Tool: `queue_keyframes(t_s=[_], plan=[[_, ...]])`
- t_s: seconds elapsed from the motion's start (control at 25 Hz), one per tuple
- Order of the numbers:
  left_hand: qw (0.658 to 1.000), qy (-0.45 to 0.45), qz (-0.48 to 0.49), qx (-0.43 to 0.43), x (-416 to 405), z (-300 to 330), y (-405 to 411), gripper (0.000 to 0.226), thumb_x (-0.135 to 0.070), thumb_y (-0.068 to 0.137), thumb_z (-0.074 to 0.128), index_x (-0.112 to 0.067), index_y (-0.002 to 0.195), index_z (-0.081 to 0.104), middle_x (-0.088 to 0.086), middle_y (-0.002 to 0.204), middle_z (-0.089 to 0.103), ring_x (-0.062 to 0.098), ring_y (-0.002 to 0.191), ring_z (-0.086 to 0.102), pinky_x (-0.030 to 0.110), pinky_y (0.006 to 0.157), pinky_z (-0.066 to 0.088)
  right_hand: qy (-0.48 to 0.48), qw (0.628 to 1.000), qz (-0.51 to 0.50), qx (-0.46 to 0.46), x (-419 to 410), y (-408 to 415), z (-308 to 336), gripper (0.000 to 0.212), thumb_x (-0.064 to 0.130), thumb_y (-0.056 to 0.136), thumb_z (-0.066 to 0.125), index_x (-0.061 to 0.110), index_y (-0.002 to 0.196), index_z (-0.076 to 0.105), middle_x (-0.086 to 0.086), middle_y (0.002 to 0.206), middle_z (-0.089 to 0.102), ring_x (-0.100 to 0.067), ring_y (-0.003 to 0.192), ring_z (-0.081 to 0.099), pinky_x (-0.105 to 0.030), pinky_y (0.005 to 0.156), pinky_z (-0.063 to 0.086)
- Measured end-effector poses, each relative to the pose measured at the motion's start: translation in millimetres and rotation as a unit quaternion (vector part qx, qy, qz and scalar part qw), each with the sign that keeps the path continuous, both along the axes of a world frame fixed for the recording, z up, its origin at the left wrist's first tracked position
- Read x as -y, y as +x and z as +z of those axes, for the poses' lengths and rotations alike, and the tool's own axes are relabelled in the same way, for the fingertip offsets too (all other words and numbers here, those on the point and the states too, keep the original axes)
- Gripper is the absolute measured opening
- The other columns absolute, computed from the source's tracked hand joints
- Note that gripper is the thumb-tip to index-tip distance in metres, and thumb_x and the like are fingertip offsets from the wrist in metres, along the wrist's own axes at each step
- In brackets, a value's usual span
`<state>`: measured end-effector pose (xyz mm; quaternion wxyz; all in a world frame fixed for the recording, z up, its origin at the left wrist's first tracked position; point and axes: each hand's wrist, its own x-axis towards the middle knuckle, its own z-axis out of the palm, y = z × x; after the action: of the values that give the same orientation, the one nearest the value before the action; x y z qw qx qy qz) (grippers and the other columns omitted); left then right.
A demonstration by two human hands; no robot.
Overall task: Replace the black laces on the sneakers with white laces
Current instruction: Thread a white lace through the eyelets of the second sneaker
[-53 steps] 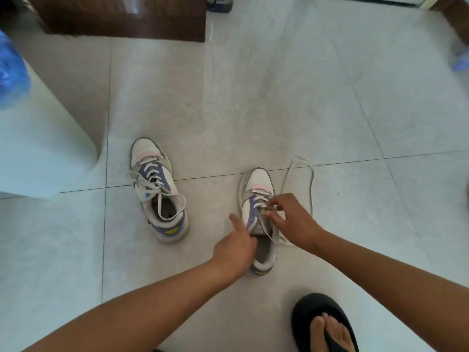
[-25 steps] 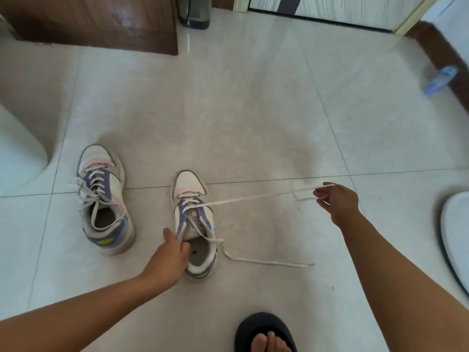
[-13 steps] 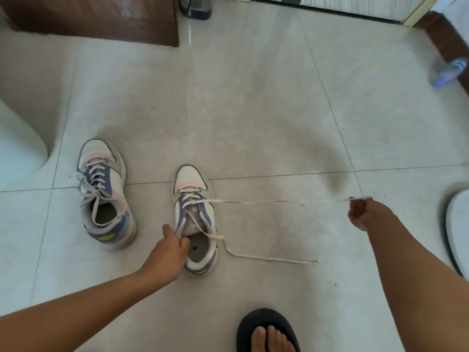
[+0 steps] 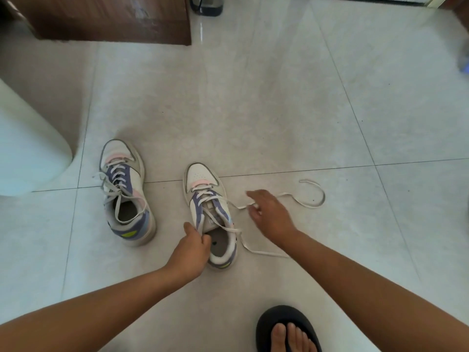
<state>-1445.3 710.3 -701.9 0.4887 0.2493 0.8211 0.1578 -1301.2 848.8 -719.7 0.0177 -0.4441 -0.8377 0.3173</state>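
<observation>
Two white, purple and pink sneakers stand on the tiled floor, toes pointing away. The left sneaker (image 4: 124, 196) is fully laced with a white lace. The right sneaker (image 4: 210, 214) is partly laced. My left hand (image 4: 191, 250) grips its collar at the left side. My right hand (image 4: 269, 214) pinches the white lace (image 4: 311, 203) just right of the shoe; the loose end curls on the floor beyond it. The lace's other end trails on the floor under my right forearm.
A dark wooden cabinet (image 4: 106, 21) stands at the back left, with a grey bin (image 4: 206, 6) beside it. A white rounded object (image 4: 28, 153) sits at the left edge. My foot in a black slipper (image 4: 288, 331) is at the bottom.
My right hand has come back from far right toward the shoe. The lace it had pulled taut now lies slack and curled on the floor. My left hand keeps holding the shoe.
</observation>
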Motion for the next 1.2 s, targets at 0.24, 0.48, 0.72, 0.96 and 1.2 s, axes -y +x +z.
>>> queue_keyframes(t_s=[0.24,0.48,0.72,0.96,1.2], plan=[[1.0,-0.015,0.002,0.023,-3,6,6,0.019,-0.022,0.099,0.032,-0.006,0.11,0.029,0.012,0.067,0.05,0.025,0.05,0.049,0.024,0.035,0.034,-0.04,0.997,0.061,0.028,-5,-62,15,0.011,0.023,0.095,0.051,0.016,0.096,0.059,-0.003,0.105,0.062,-0.022,0.106,0.048,-0.035,0.089,0.036],[0.999,-0.02,0.004,0.031,-3,11,5,0.019,-0.022,0.099,0.031,-0.007,0.109,0.029,0.011,0.068,0.049,0.025,0.052,0.049,0.024,0.034,0.033,-0.035,0.985,0.161,0.052,-14,-44,27,0.022,0.026,0.097,0.047,0.013,0.115,0.05,-0.004,0.108,0.056,-0.024,0.091,0.056,-0.035,0.075,0.043],[0.999,-0.019,0.026,0.037,-1,10,5,0.019,-0.022,0.098,0.031,-0.006,0.108,0.029,0.013,0.066,0.048,0.026,0.047,0.049,0.023,0.038,0.034,0.278,0.935,0.212,0.065,-62,20,15,0.013,0.007,0.08,0.056,0.006,0.089,0.064,-0.012,0.078,0.058,-0.03,0.055,0.059,-0.027,0.037,0.036],[0.999,-0.011,0.025,0.035,2,8,2,0.019,-0.022,0.099,0.031,-0.005,0.105,0.029,0.016,0.066,0.049,0.026,0.047,0.049,0.023,0.038,0.034,0.151,0.965,-0.172,0.124,-125,124,14,0.027,-0.005,0.09,0.043,-0.005,0.106,0.065,-0.025,0.107,0.059,-0.042,0.098,0.054,-0.041,0.086,0.04],[0.999,-0.018,0.037,0.032,1,8,2,0.02,-0.022,0.098,0.032,-0.003,0.104,0.03,0.018,0.065,0.05,0.028,0.044,0.048,0.022,0.039,0.033,-0.117,0.921,-0.371,-0.034,-137,157,40,0.018,0.0,0.09,0.053,-0.001,0.102,0.066,-0.006,0.071,0.056,-0.016,0.064,0.051,-0.017,0.055,0.047]])
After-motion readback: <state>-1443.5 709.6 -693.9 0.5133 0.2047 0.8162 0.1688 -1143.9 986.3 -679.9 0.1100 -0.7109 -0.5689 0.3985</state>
